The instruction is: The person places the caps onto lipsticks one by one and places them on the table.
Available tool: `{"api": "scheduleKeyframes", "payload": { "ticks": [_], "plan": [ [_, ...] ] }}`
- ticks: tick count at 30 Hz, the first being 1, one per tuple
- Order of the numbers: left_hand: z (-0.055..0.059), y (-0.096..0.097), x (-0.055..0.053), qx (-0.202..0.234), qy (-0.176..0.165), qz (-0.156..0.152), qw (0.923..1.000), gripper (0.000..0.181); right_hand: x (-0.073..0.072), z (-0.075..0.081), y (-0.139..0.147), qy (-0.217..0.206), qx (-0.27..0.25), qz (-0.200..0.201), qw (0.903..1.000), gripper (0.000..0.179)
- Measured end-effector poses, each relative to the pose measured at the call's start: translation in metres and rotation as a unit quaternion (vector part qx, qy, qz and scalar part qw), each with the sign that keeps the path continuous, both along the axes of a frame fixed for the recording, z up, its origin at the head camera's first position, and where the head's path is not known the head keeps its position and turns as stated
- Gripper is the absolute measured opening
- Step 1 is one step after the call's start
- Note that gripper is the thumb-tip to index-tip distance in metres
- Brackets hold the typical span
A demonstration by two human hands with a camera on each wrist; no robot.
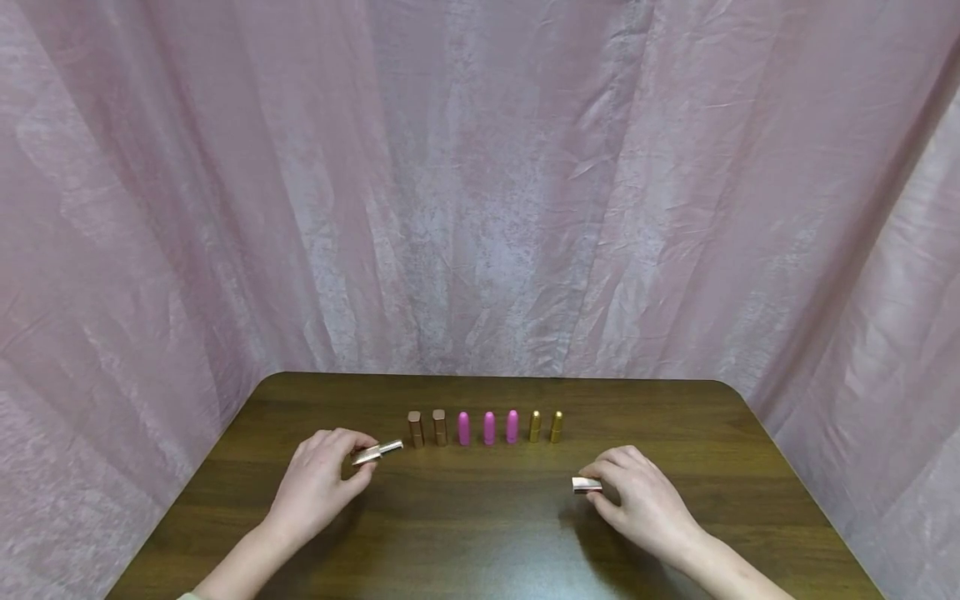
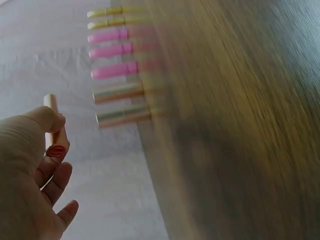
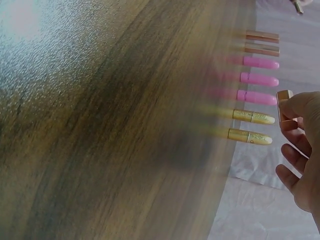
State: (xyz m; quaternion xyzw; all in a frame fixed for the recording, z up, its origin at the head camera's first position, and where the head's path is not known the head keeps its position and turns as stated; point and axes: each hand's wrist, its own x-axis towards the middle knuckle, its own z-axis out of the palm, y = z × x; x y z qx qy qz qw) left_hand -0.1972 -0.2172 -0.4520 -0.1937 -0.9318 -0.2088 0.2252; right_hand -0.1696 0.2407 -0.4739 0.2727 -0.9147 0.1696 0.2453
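Observation:
My left hand (image 1: pixel 321 477) pinches an uncapped lipstick (image 1: pixel 377 452) between thumb and fingers at the left end of a row. Its narrower silvery tube points right, and its wide end shows a red face (image 2: pixel 56 150) in the left wrist view. At the right, my right hand (image 1: pixel 641 497) holds a short rose-gold cap (image 1: pixel 587 485) by thumb and fingertips. In the row stand two rose-gold lipsticks (image 1: pixel 439 427), three pink bullet-shaped lipsticks (image 1: pixel 489 428) and two gold lipsticks (image 1: pixel 535 427), all upright and capped.
The brown wooden table (image 1: pixel 465 533) has rounded far corners. Pink crushed-velvet curtains (image 1: pixel 480 192) hang behind it and along both sides. The lipstick row stands toward the far edge, beyond both hands.

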Motion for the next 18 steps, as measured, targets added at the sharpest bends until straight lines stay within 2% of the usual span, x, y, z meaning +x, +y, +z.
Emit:
{"api": "scheduleKeyframes", "payload": {
  "ticks": [7, 12, 18],
  "plan": [
    [0.003, 0.027, 0.004, -0.020, 0.049, -0.060, 0.9968, 0.033, -0.001, 0.002, -0.006, 0.004, -0.025, 0.007, 0.9997, 0.034],
    [0.006, 0.045, 0.005, -0.027, 0.078, -0.107, 0.9908, 0.031, -0.002, 0.006, -0.014, 0.001, -0.035, 0.013, 0.9993, 0.033],
    [0.007, 0.069, 0.007, -0.034, 0.102, -0.147, 0.9832, 0.034, -0.005, 0.012, -0.026, 0.006, -0.039, 0.029, 0.9988, 0.031]
  ]
}}
